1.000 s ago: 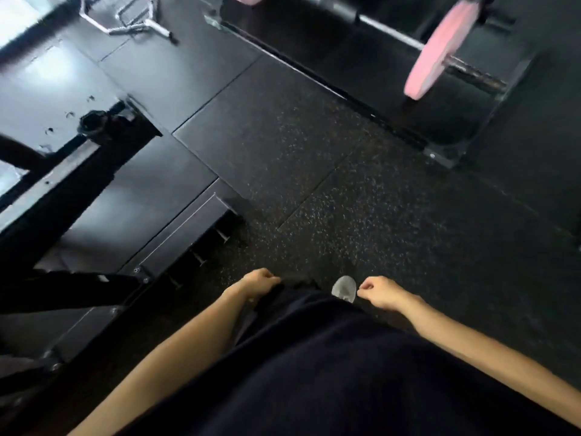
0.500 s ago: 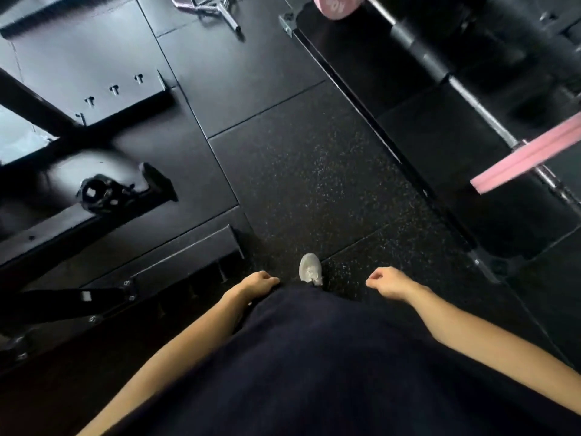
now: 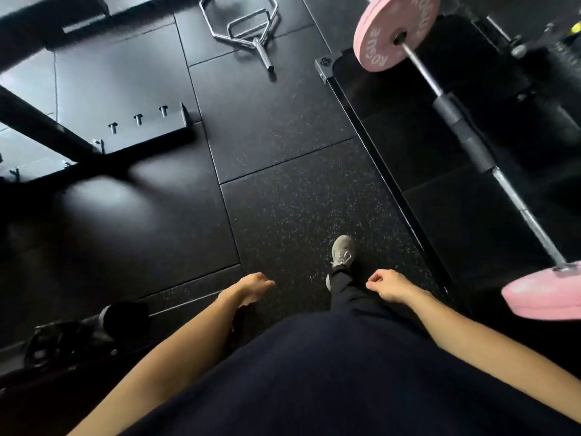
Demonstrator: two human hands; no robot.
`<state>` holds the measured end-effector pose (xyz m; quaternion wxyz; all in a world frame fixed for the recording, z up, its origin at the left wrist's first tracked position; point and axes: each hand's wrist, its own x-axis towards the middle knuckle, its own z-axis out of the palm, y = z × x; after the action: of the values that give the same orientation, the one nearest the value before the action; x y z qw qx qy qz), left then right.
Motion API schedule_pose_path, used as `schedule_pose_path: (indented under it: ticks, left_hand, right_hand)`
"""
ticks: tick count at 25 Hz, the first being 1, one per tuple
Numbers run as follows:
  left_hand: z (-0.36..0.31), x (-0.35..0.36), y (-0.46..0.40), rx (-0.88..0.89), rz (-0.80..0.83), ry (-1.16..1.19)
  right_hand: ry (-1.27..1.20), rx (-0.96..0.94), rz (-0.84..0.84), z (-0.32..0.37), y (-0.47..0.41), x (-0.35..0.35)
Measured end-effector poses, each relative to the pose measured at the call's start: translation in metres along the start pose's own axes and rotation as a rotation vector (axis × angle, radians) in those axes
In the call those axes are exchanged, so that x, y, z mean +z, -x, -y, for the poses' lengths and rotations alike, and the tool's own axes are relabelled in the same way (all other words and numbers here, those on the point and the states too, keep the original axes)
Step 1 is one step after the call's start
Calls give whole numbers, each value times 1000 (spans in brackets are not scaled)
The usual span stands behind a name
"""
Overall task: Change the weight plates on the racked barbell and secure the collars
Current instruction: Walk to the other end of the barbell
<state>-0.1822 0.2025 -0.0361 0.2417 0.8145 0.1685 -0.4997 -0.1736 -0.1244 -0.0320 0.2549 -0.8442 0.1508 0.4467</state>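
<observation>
Head view: barbell (image 3: 471,143) lies beyond right hand (image 3: 388,289).

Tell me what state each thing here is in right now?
Left hand: loosely curled, holding nothing.
Right hand: loosely curled, holding nothing.
Barbell: loaded at both ends, untouched.
Far pink plate: on the bar's far end.
Near pink plate: on the bar's near end.
Hex bar: lying on the floor, unloaded.
</observation>
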Motion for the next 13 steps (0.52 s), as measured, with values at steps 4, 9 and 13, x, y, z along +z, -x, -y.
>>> schedule_pose_path:
  ticks: [4,9,13]
  left_hand:
    - [-70,-64,-30,-38,-42,74]
    - [-143,-151,-70,-98,-98,310]
    - [-177,-214,-128,-187,-40,448]
  right_hand:
    - [103,-54,59,52,-72,-106]
    - [205,-111,75,139,-155,-228]
    - [197,-111,95,203,-231,-288]
